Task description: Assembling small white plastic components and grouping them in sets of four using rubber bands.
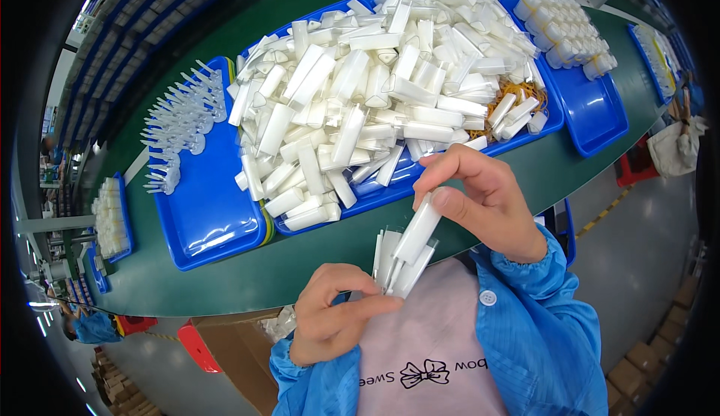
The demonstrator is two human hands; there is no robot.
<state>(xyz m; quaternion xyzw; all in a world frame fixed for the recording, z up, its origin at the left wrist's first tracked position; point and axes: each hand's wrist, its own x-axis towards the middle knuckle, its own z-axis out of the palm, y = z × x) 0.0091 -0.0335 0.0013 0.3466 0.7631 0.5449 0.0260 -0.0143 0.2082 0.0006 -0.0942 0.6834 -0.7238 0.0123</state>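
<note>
In front of my chest, my left hand (334, 312) pinches the lower ends of a small bundle of white and clear plastic pieces (387, 255). My right hand (484, 200) grips the upper end of a white tube-shaped piece (418, 230) between thumb and fingers, and its lower end lies against that bundle. Whether the tube is joined to the others cannot be made out. Beyond my hands, a large heap of similar white pieces in clear sleeves (349, 139) fills blue trays (382, 197).
Left stands a blue tray (217, 225) with rows of clear, spiked plastic parts (184, 112). At right, another blue tray (596, 120) carries stacked white pieces (566, 30). Tan rubber bands (517, 90) lie beside the heap. Under the green table (157, 288) is a cardboard box (240, 348).
</note>
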